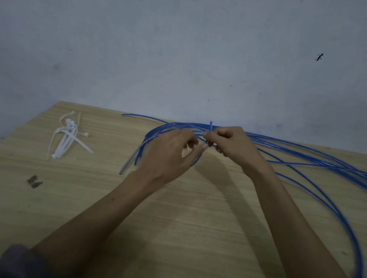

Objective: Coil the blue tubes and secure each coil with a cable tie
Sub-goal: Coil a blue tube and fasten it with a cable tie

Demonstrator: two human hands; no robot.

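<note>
Wooden table (190,221) — both hands' fingers (210,137) pinch one blue tube end (210,125).

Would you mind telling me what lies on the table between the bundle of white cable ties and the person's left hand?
In the head view, loose ends of the blue tubes lie between the white cable ties and the left hand; otherwise bare table.

Thin plastic tubes (304,154) showing blue; bundled plastic cable ties (67,137) showing white; wood-grain tabletop (190,221) showing tan.

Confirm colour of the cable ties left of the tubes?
White, cable ties on the table; head view.
</note>
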